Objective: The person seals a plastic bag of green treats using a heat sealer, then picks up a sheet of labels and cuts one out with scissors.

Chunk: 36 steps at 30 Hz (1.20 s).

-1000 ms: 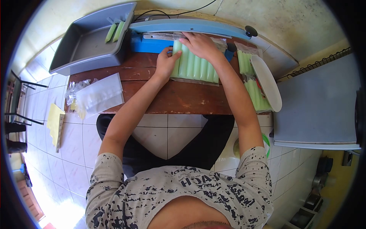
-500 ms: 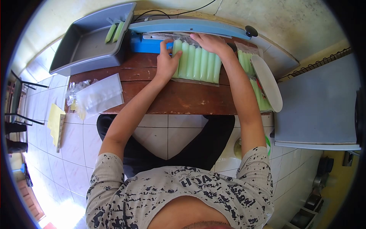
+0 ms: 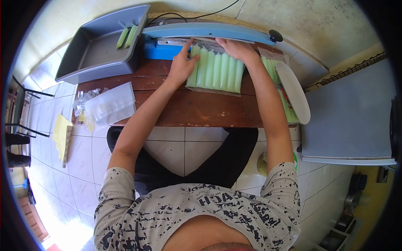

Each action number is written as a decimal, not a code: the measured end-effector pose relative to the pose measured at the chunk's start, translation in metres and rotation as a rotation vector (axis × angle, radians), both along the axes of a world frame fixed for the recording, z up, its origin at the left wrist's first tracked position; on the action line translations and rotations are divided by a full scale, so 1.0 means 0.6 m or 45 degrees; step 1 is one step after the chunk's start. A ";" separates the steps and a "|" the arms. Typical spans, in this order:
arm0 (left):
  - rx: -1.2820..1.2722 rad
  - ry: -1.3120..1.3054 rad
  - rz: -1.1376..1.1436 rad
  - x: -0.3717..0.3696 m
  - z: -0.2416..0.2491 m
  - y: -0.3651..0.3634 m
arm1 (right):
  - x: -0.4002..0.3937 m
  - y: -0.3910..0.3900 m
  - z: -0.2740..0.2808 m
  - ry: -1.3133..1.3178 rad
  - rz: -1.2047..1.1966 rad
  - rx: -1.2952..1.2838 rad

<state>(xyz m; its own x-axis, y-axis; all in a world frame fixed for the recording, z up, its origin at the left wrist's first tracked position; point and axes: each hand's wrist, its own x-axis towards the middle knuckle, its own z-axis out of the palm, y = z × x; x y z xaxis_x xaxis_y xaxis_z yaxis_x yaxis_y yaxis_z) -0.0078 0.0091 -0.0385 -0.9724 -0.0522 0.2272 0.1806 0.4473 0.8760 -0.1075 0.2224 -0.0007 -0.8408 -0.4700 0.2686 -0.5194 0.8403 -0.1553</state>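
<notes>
A clear plastic bag of several pale green tubes (image 3: 216,70) lies on the wooden table (image 3: 197,109), its open end under the raised blue arm of the heat sealer (image 3: 205,30). My left hand (image 3: 182,62) holds the bag's left side, index finger stretched toward the sealer bar. My right hand (image 3: 236,49) grips the bag's top right corner at the sealer.
A grey tray (image 3: 94,50) at the far left holds two green tubes (image 3: 126,37). Empty clear bags (image 3: 108,104) lie at the table's left edge. More packed green tubes (image 3: 281,98) and a white plate (image 3: 293,91) sit at the right, beside a grey surface (image 3: 347,117).
Both hands slid the bag of tubes farther up toward the sealer. My right hand moved from the bag's top middle to its right corner; my left index finger has stretched out.
</notes>
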 end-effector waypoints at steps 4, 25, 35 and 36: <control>-0.005 -0.020 0.000 0.002 0.003 0.001 | 0.000 0.024 0.008 0.156 -0.042 -0.017; 0.032 0.009 0.000 -0.003 -0.002 0.000 | 0.006 0.128 0.027 -0.456 -0.126 -0.720; 0.036 -0.009 -0.006 0.002 0.005 0.000 | -0.009 0.126 0.015 -0.743 -0.299 -0.944; 0.033 -0.005 -0.005 0.001 0.005 0.000 | -0.011 0.125 0.012 -0.719 -0.284 -0.995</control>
